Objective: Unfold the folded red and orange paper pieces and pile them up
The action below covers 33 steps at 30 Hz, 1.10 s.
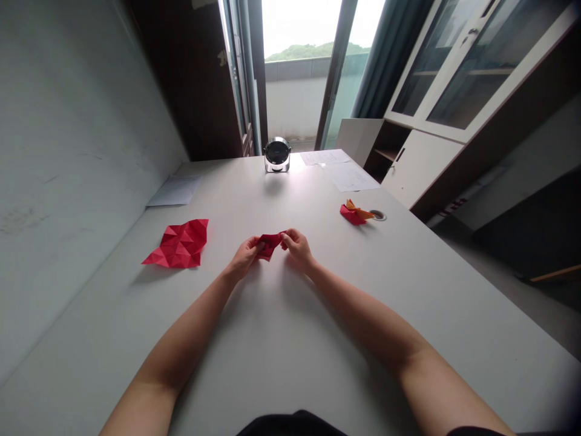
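Between my two hands is a small folded piece of red paper (269, 243), held over the middle of the white table (272, 339). My left hand (246, 254) is closed on its left side, the thumb lying over the paper. At the upper right corner, the fingers of my right hand (297, 246) pinch the same piece. A larger creased red sheet (180, 245) lies on the table to the left, partly unfolded. To the right rests a folded red and orange paper piece (355, 213), touched by neither hand.
A round black and silver device (276, 155) stands at the table's far edge. White papers (349, 176) lie at the back right, others (174, 190) at the back left. A round grommet (377, 215) is set near the right edge. A wall borders the left side.
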Each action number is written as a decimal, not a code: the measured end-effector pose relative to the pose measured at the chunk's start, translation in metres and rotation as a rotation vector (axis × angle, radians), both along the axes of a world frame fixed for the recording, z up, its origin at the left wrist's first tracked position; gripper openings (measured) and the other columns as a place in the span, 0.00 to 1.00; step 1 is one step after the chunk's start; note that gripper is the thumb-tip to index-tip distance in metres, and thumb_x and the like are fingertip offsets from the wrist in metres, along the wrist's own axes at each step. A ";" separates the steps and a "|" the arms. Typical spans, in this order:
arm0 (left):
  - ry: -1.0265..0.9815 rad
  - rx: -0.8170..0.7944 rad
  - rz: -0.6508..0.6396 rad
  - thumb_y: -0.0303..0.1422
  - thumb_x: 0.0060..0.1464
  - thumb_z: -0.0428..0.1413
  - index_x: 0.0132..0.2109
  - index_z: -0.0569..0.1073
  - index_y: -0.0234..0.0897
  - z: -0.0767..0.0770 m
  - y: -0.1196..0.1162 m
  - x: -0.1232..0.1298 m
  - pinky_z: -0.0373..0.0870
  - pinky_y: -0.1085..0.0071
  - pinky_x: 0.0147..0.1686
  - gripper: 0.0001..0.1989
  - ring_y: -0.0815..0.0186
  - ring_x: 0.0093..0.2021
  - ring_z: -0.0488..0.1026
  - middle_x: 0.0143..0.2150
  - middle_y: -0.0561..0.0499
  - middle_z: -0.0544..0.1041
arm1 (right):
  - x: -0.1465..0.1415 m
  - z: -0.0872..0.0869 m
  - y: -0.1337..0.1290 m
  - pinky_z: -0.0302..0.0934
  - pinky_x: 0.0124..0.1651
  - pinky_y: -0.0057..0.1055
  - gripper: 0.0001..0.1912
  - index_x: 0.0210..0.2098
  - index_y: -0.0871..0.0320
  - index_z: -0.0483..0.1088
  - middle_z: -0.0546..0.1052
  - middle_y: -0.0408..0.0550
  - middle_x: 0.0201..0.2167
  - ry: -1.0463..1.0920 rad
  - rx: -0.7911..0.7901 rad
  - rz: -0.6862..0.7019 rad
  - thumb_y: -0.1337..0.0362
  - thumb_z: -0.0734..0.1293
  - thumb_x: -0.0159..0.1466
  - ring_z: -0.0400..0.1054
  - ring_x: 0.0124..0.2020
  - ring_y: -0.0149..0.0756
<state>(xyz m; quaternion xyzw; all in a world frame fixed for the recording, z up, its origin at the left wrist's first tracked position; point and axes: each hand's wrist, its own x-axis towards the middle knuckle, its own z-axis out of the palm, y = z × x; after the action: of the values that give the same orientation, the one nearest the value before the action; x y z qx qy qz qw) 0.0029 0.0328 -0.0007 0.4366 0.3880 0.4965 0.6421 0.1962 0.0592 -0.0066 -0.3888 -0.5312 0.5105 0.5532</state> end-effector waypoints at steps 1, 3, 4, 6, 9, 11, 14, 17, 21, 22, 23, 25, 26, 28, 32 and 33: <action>0.009 0.016 0.009 0.43 0.50 0.68 0.46 0.74 0.32 -0.001 0.000 0.001 0.71 0.71 0.39 0.22 0.65 0.38 0.76 0.42 0.44 0.79 | -0.001 0.000 -0.002 0.61 0.29 0.29 0.18 0.28 0.56 0.65 0.71 0.41 0.21 -0.026 0.010 0.019 0.48 0.68 0.62 0.65 0.23 0.31; 0.027 0.040 0.042 0.44 0.50 0.68 0.45 0.74 0.32 -0.002 0.000 0.003 0.71 0.70 0.39 0.23 0.65 0.38 0.76 0.40 0.45 0.80 | -0.004 0.002 -0.007 0.62 0.29 0.30 0.19 0.28 0.56 0.66 0.72 0.42 0.20 -0.069 0.027 0.066 0.47 0.67 0.63 0.65 0.23 0.31; 0.030 0.048 0.068 0.45 0.50 0.67 0.44 0.73 0.32 -0.002 0.000 0.004 0.72 0.70 0.39 0.23 0.65 0.37 0.76 0.39 0.45 0.80 | -0.005 0.003 -0.010 0.62 0.29 0.30 0.19 0.29 0.56 0.66 0.73 0.43 0.21 -0.090 0.037 0.086 0.46 0.67 0.63 0.66 0.23 0.32; 0.024 0.062 0.138 0.47 0.49 0.67 0.43 0.72 0.33 -0.003 0.001 0.004 0.72 0.70 0.38 0.24 0.66 0.35 0.76 0.37 0.47 0.79 | -0.007 0.005 -0.016 0.63 0.30 0.30 0.19 0.29 0.56 0.67 0.74 0.44 0.22 -0.141 0.074 0.115 0.47 0.65 0.65 0.67 0.24 0.33; 0.034 0.085 0.244 0.49 0.49 0.67 0.41 0.71 0.34 -0.005 0.003 0.002 0.72 0.71 0.35 0.25 0.68 0.33 0.75 0.34 0.49 0.78 | -0.008 0.009 -0.023 0.61 0.31 0.29 0.16 0.32 0.56 0.69 0.73 0.43 0.23 -0.265 0.186 0.097 0.50 0.65 0.66 0.66 0.24 0.31; 0.063 0.113 0.291 0.50 0.48 0.66 0.41 0.71 0.34 -0.006 0.004 0.000 0.73 0.71 0.34 0.25 0.68 0.32 0.75 0.34 0.50 0.77 | -0.009 0.011 -0.026 0.57 0.30 0.27 0.12 0.35 0.56 0.71 0.71 0.40 0.22 -0.371 0.268 0.062 0.54 0.66 0.66 0.62 0.24 0.29; 0.132 0.168 0.323 0.51 0.49 0.65 0.41 0.72 0.34 -0.007 0.004 0.000 0.73 0.71 0.34 0.25 0.67 0.32 0.75 0.34 0.50 0.77 | -0.010 0.011 -0.027 0.54 0.30 0.26 0.06 0.37 0.56 0.73 0.69 0.38 0.22 -0.517 0.365 0.070 0.60 0.68 0.64 0.58 0.23 0.27; 0.238 0.208 0.338 0.52 0.51 0.63 0.42 0.73 0.35 -0.006 0.003 0.000 0.73 0.70 0.33 0.24 0.65 0.32 0.75 0.35 0.48 0.78 | -0.010 0.010 -0.027 0.55 0.32 0.25 0.04 0.35 0.56 0.74 0.72 0.41 0.28 -0.625 0.461 0.098 0.64 0.67 0.65 0.61 0.26 0.27; 0.412 0.275 0.396 0.50 0.55 0.60 0.42 0.73 0.37 -0.004 -0.001 -0.001 0.72 0.69 0.34 0.20 0.64 0.33 0.76 0.35 0.49 0.78 | -0.010 0.013 -0.030 0.59 0.37 0.27 0.08 0.35 0.56 0.74 0.73 0.45 0.34 -0.694 0.575 0.021 0.63 0.64 0.69 0.65 0.31 0.31; 0.452 0.288 0.409 0.49 0.56 0.60 0.41 0.73 0.37 -0.004 -0.001 -0.002 0.72 0.69 0.34 0.19 0.64 0.33 0.76 0.36 0.49 0.78 | -0.011 0.015 -0.031 0.61 0.39 0.29 0.08 0.36 0.55 0.73 0.73 0.47 0.35 -0.700 0.615 -0.005 0.63 0.64 0.70 0.66 0.34 0.33; 0.488 0.297 0.422 0.48 0.56 0.59 0.41 0.73 0.38 -0.004 -0.002 -0.002 0.71 0.69 0.33 0.18 0.64 0.33 0.76 0.36 0.49 0.78 | -0.012 0.016 -0.033 0.62 0.41 0.30 0.08 0.36 0.55 0.73 0.74 0.48 0.36 -0.705 0.659 -0.021 0.63 0.63 0.71 0.67 0.37 0.35; 0.539 0.298 0.450 0.47 0.57 0.59 0.41 0.73 0.38 -0.004 -0.002 -0.002 0.70 0.69 0.33 0.16 0.64 0.32 0.75 0.37 0.49 0.78 | -0.014 0.020 -0.037 0.63 0.45 0.33 0.08 0.38 0.55 0.73 0.75 0.50 0.38 -0.712 0.750 -0.016 0.63 0.63 0.71 0.68 0.42 0.38; 0.551 0.295 0.464 0.46 0.57 0.59 0.41 0.73 0.38 -0.005 -0.002 -0.002 0.70 0.70 0.33 0.15 0.65 0.32 0.75 0.37 0.49 0.78 | -0.015 0.021 -0.039 0.64 0.46 0.34 0.07 0.39 0.55 0.72 0.76 0.51 0.40 -0.716 0.792 0.003 0.63 0.62 0.72 0.68 0.44 0.39; 0.550 0.286 0.491 0.45 0.58 0.58 0.41 0.73 0.38 -0.006 -0.001 -0.002 0.69 0.71 0.33 0.14 0.65 0.33 0.74 0.37 0.50 0.78 | -0.016 0.024 -0.042 0.64 0.49 0.35 0.07 0.41 0.55 0.71 0.77 0.51 0.44 -0.728 0.868 0.056 0.64 0.61 0.72 0.68 0.46 0.39; 0.524 0.269 0.588 0.42 0.58 0.57 0.38 0.71 0.39 -0.007 0.000 -0.001 0.67 0.72 0.34 0.10 0.67 0.33 0.71 0.35 0.52 0.75 | -0.016 0.027 -0.044 0.63 0.51 0.38 0.09 0.44 0.56 0.70 0.77 0.52 0.49 -0.787 0.999 0.138 0.65 0.59 0.73 0.70 0.49 0.39; 0.516 0.262 0.618 0.41 0.58 0.57 0.37 0.70 0.39 -0.007 0.000 -0.001 0.67 0.73 0.33 0.10 0.67 0.33 0.70 0.34 0.53 0.74 | -0.016 0.027 -0.044 0.63 0.50 0.38 0.09 0.44 0.56 0.70 0.78 0.52 0.50 -0.810 1.021 0.152 0.65 0.58 0.74 0.71 0.48 0.38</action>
<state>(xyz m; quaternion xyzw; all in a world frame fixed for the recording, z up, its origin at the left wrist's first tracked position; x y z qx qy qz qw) 0.0016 0.0332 -0.0076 0.4878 0.5823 0.5851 0.2840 0.1802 0.0151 0.0203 -0.2003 -0.8990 0.0450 0.3868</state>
